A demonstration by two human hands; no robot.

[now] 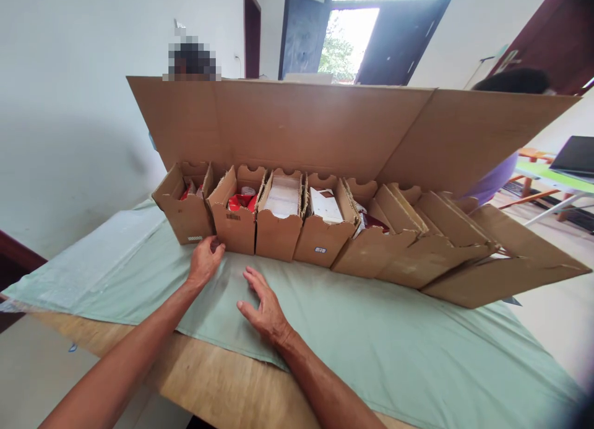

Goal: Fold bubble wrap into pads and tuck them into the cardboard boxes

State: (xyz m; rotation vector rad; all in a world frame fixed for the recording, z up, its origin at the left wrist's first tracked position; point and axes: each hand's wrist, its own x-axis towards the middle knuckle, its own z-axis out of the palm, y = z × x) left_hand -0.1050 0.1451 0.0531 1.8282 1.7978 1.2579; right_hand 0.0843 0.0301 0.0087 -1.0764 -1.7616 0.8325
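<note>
My left hand (205,260) is at the front bottom edge of the leftmost cardboard box (188,221), close to the corner of the second box (237,237). Its fingers are curled in toward the thumb; whether anything is between them is hidden. My right hand (266,311) hovers over or rests on the green cloth (352,336), fingers apart and holding nothing. Red items (241,201) show inside the second box. Clear or white packs (282,197) fill the third box (278,234), and a white card-like piece (326,205) sits in the fourth box (320,242).
More open cardboard boxes (408,262) lean toward the right, the last one (505,280) strongly tilted. A tall cardboard panel (297,129) stands behind the row. Clear plastic sheeting (102,249) lies at left. The wooden table edge (208,373) is nearest me. Two people are partly visible beyond the panel.
</note>
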